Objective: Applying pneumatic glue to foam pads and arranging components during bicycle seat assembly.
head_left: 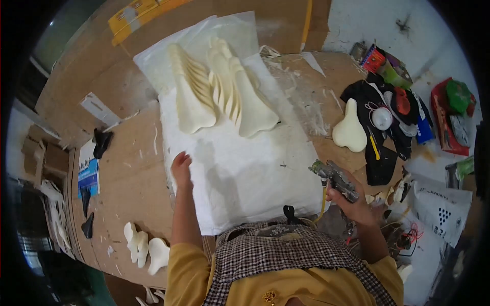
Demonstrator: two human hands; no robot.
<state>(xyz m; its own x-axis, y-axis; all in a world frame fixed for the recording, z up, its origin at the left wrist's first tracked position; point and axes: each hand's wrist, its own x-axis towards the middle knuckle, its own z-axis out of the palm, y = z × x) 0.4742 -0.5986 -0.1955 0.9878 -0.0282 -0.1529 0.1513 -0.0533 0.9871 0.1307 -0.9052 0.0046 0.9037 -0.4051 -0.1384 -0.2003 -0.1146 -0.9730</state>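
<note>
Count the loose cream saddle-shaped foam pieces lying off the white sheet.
4: one single foam piece right of the white sheet, three-piece cluster at the table's near-left edge. Others may hide among clutter.

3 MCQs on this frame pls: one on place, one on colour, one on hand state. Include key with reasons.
1. Where do the fanned foam saddle pads lie?
A. At the far end of the white sheet
B. Under the left hand
C. On the floor

2. What colour is the lone foam pad to the right of the sheet?
A. Black
B. Cream
C. Red

3. What is the right hand doing?
A. Resting flat and empty
B. Gripping a metal spray gun
C. Holding a foam pad

Key:
1 A: the pads sit in two overlapping rows on the white sheet, far from the person.
2 B: it is pale cream, beside black pieces.
3 B: its fingers wrap the spray gun; the left hand lies open on the sheet's edge.
</note>
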